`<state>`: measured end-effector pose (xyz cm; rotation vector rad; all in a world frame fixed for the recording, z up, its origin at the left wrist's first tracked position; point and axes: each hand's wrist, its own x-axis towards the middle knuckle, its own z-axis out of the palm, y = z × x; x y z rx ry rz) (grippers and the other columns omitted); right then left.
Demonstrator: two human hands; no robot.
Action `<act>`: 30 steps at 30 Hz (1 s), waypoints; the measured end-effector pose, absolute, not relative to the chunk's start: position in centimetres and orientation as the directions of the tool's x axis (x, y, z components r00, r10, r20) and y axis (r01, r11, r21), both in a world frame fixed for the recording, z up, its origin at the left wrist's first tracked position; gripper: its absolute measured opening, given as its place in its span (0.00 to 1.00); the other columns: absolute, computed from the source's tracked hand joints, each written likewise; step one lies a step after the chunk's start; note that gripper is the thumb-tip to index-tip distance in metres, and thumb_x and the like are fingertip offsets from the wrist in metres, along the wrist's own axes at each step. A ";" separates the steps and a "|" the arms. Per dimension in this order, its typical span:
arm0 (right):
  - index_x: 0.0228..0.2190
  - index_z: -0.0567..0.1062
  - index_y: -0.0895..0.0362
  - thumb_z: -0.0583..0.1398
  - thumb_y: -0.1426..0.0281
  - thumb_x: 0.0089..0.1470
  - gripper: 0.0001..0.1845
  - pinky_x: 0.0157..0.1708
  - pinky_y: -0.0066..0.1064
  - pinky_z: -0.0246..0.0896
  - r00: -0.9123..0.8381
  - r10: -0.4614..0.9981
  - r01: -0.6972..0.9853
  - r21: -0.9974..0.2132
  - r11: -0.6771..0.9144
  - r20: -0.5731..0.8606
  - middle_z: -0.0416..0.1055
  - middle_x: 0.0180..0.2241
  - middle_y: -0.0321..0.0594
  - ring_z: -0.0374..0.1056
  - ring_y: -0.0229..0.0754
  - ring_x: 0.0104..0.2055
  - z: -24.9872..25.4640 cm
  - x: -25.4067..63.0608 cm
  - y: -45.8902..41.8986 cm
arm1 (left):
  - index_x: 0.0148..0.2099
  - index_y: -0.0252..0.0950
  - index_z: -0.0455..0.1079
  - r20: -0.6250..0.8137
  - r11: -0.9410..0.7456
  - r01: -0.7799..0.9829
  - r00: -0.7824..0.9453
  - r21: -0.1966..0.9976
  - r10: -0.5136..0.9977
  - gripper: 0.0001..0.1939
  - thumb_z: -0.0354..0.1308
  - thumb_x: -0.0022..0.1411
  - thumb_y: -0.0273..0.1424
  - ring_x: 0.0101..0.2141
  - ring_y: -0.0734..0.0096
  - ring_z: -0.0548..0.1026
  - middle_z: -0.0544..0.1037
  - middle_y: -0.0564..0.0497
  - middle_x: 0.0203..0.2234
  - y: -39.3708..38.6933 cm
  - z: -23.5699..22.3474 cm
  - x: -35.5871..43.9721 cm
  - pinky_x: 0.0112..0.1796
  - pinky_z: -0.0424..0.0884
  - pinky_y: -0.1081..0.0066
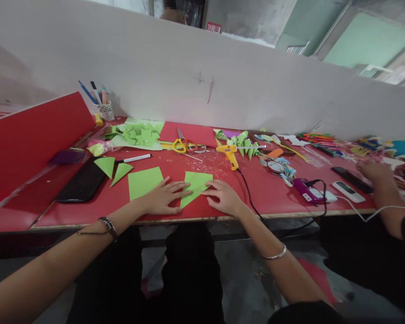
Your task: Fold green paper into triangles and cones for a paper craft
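Note:
A folded green paper (195, 184) lies on the red table (273, 193) near its front edge. My left hand (164, 198) lies flat on the paper's left side, fingers stretched out. My right hand (222, 194) presses its fingers down on the right side of the same paper. A green paper square (144, 182) lies just left of my left hand. Two green paper triangles (114, 168) lie further left.
A yellow glue gun (231, 155) with a black cord, scissors (185, 145), a marker (135, 158), a black phone (83, 183) and green paper cones (245, 144) lie behind. A red board (30, 135) leans at left. Another person's hand (374, 173) reaches in at right, by remotes (349, 191).

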<state>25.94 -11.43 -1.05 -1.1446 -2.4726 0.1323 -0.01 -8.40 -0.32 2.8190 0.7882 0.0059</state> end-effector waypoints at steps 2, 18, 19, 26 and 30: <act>0.41 0.74 0.52 0.54 0.73 0.49 0.17 0.48 0.38 0.55 -0.560 0.769 0.734 -0.246 0.633 0.307 0.65 0.45 0.42 0.59 0.42 0.47 -1.0 27.0 -11.0 | 0.62 0.51 0.42 -0.056 -0.831 0.514 0.856 0.214 0.515 0.30 0.44 0.59 0.46 0.59 0.62 0.48 0.46 0.52 0.61 -8.4 -0.2 0.0 0.56 0.33 0.53; 0.51 0.63 0.56 0.52 0.62 0.54 0.24 0.53 0.40 0.47 -0.498 0.839 0.819 -0.201 0.538 0.218 0.59 0.53 0.47 0.53 0.45 0.55 -0.8 25.2 -13.5 | 0.60 0.49 0.50 -0.096 -0.834 0.520 0.854 0.187 0.511 0.31 0.51 0.54 0.42 0.58 0.58 0.52 0.52 0.49 0.60 -8.2 1.9 -0.1 0.54 0.45 0.50; 0.51 0.63 0.56 0.51 0.59 0.54 0.25 0.54 0.44 0.45 -0.481 0.852 0.840 -0.171 0.516 0.209 0.59 0.52 0.48 0.53 0.46 0.55 -0.7 24.5 -14.2 | 0.59 0.49 0.50 -0.062 -0.824 0.542 0.840 0.168 0.540 0.30 0.51 0.54 0.42 0.57 0.57 0.52 0.53 0.49 0.59 -8.3 2.1 -0.2 0.54 0.45 0.51; 0.51 0.61 0.60 0.50 0.50 0.51 0.33 0.50 0.48 0.45 -0.380 0.900 0.903 -0.124 0.411 0.214 0.61 0.47 0.53 0.55 0.53 0.50 -1.1 20.2 -17.0 | 0.56 0.42 0.56 0.091 -0.766 0.633 0.761 0.107 0.642 0.22 0.46 0.60 0.39 0.51 0.59 0.61 0.63 0.46 0.52 -11.5 1.6 -0.8 0.49 0.57 0.60; 0.53 0.58 0.60 0.51 0.50 0.49 0.36 0.52 0.51 0.37 -0.348 0.907 0.920 -0.100 0.379 0.237 0.52 0.55 0.57 0.45 0.58 0.57 -1.8 19.0 -17.7 | 0.59 0.44 0.51 0.101 -0.796 0.597 0.790 0.095 0.605 0.26 0.45 0.60 0.42 0.51 0.60 0.60 0.62 0.47 0.53 -13.7 0.4 -0.6 0.51 0.55 0.61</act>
